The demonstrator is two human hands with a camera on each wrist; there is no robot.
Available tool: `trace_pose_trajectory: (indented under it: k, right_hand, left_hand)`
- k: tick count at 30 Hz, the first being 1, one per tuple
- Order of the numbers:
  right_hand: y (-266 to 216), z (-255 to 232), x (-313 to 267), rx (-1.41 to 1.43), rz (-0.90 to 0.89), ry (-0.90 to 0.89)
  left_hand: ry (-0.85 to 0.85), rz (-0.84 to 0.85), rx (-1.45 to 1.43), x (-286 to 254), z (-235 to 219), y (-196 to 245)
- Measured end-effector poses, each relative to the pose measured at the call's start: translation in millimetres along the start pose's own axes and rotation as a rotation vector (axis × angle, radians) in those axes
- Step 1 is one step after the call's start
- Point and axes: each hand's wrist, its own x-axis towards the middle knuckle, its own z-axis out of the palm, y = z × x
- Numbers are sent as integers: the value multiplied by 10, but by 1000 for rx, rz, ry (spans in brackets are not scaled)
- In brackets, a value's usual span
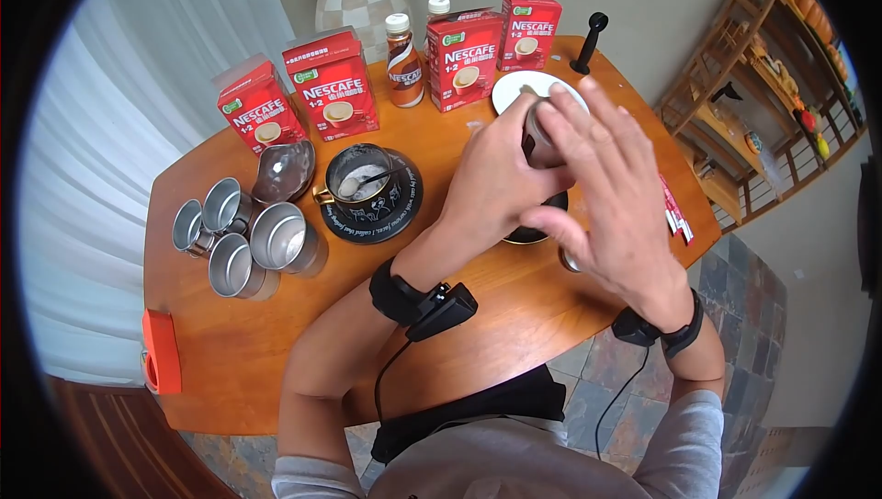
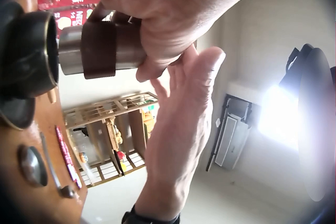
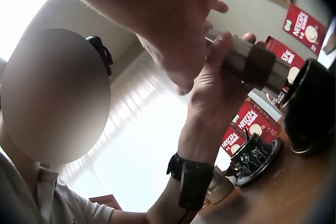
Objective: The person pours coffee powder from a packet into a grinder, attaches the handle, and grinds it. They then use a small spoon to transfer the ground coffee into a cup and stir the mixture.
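Currently the left hand (image 1: 487, 168) grasps a metal cylinder (image 2: 70, 50), its fingers curled round the smooth wall above a brown band (image 2: 100, 49). The right hand (image 1: 617, 200) is not closed; its fingers are extended over the cylinder's top, palm inward, but whether it touches there I cannot tell. The cylinder's lower end is at the mouth of a glossy black cup (image 2: 32, 50) with a thin gold-coloured rim, directly below the grip.

Beyond the grip and to its left stand red cardboard boxes (image 1: 333, 95), which carry the words "NESCAFE" and "1+2" with Chinese characters. Between them is a white-capped bottle (image 1: 404, 67). Left of the grip, a decorated black cup (image 1: 345, 198) with white drawings holds a spoon (image 1: 375, 181) and sits on a black saucer (image 1: 404, 208) with curved white lettering. Farther left are shiny metal cups (image 1: 285, 234). Just behind the grip lies a smooth white plate (image 1: 511, 92).
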Motion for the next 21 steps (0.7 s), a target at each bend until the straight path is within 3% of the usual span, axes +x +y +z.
trace_pose_trajectory:
  k: [6,8,10,11,15,21]
  right_hand:
    - [194,-287,-6,23,-106,470]
    - [97,-186,-23,5,-85,292]
    - [-15,-97,-38,-87,-43,-117]
    - [-3,68,-54,96,44,-32]
    - [187,-44,-41,164,62,210]
    - [198,22,-153,311,271,85]
  left_hand:
    - [-65,-74,82,-17,-60,132]
    - [-29,-7,9,-16,-26,39]
    - [-6,25,-9,-26,-15,8]
    - [-3,22,7,-35,-12,6]
    - [-40,-46,-6,-39,-35,43]
    - [3,-32,-40,-18,-37,118]
